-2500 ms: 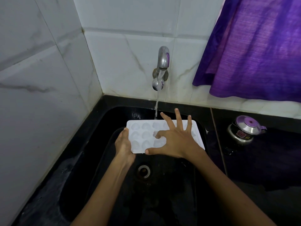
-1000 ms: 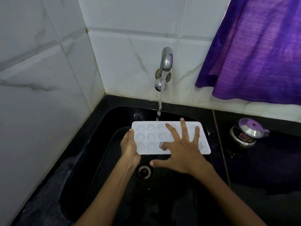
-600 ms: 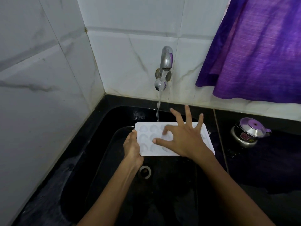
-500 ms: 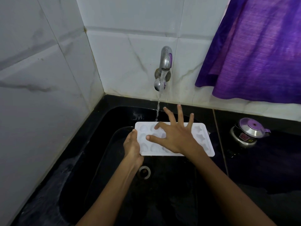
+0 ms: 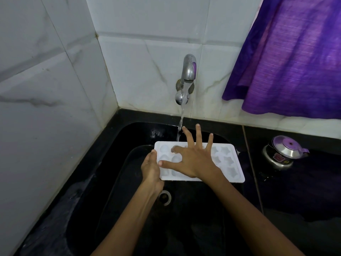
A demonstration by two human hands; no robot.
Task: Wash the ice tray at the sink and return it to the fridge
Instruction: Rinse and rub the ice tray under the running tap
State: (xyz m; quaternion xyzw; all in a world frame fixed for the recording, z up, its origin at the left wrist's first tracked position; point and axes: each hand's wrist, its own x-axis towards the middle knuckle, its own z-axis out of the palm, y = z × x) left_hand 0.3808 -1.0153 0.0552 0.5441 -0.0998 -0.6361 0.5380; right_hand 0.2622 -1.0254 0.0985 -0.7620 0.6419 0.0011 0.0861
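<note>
Mid-wash, by the look of it. Tray (image 5: 228, 164) held level over the sink (image 5: 118, 145) at frame centre, its far left corner near the stream from the tap (image 5: 188, 70). Left hand (image 5: 151, 168) clamped on the tray's left short edge, thumb on top. Right hand (image 5: 191, 159) spread flat across the middle cells — fingers straight and apart, index tip bent into a cell, gripping nothing.

Best to rub each cell in turn with a fingertip, sliding the tray so water reaches the right-hand star cells too. Keep the left grip firm; wet plastic is likely slippery. Tilt afterwards to drain — well before the fridge. Kettle (image 5: 284, 152) at right, curtain (image 5: 287, 58) upper right: both well apart.
</note>
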